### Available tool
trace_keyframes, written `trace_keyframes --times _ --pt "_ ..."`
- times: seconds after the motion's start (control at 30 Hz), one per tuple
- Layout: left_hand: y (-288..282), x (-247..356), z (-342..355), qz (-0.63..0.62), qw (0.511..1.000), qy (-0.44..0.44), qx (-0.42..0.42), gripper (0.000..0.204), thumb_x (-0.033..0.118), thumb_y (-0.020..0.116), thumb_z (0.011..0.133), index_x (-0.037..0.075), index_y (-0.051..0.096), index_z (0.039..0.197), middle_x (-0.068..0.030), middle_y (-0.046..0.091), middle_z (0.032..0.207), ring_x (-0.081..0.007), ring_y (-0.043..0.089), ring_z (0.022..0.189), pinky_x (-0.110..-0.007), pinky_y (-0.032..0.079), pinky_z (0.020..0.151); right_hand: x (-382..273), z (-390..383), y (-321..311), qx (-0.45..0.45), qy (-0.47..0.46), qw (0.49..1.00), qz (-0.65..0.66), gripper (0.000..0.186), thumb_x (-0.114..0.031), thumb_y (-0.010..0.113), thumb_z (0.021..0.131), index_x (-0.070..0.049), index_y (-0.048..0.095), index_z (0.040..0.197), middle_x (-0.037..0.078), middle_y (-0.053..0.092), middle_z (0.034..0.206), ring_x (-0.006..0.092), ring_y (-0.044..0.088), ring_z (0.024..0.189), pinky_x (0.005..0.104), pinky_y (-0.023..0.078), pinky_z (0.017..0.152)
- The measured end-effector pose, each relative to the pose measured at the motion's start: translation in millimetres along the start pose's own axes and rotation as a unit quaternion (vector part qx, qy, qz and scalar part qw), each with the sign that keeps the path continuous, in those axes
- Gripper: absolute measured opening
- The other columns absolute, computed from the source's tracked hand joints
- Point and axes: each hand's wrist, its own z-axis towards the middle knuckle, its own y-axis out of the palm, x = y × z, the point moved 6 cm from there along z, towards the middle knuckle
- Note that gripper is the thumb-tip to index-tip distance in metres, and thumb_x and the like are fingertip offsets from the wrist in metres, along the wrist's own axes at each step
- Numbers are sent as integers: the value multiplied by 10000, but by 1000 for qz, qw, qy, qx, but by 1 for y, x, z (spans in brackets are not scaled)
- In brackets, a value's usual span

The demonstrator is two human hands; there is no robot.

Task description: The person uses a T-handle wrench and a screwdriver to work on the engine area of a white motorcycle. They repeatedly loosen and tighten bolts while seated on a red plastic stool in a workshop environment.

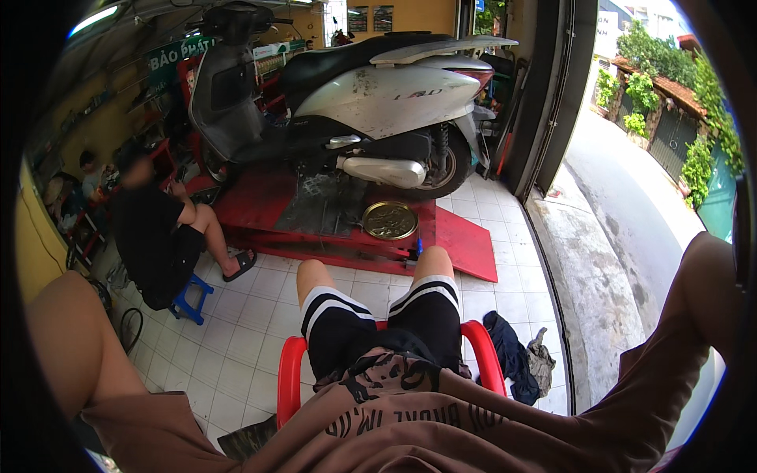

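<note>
Neither of my hands shows. My left arm is raised and bent at the left edge, and my right arm is lifted at the right edge; both leave the picture. I sit in a red plastic chair in a brown T-shirt and black shorts with white stripes. Before my knees, a silver and black scooter stands on a low red lift platform. A round golden tray with small dark items in it rests on the platform beneath the scooter's rear.
A person in black sits at the left on a blue stool; another person is farther back. Dark clothing lies on the tiles right of my chair. A red ramp slopes off the platform. Beyond the door frame runs a street.
</note>
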Motion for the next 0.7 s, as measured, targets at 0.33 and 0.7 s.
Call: trace_keyframes --times 0.33,0.7 --pt "4 -21 15 -31 999 -14 11 460 257 489 934 12 379 1308 -129 497 1202 -245 502 1103 -366 402 924 140 -124 376 -139 380 861 308 422 -428 317 1023 -134 364 724 -1 289 592 109 266 510 268 232 474" --pt "-8 -28 31 -21 999 -39 30 392 255 474 945 12 438 1250 -107 526 1133 -212 525 1038 -338 413 887 146 -146 420 -101 428 827 351 420 -436 313 1018 -114 386 758 31 339 646 134 321 568 289 280 524"
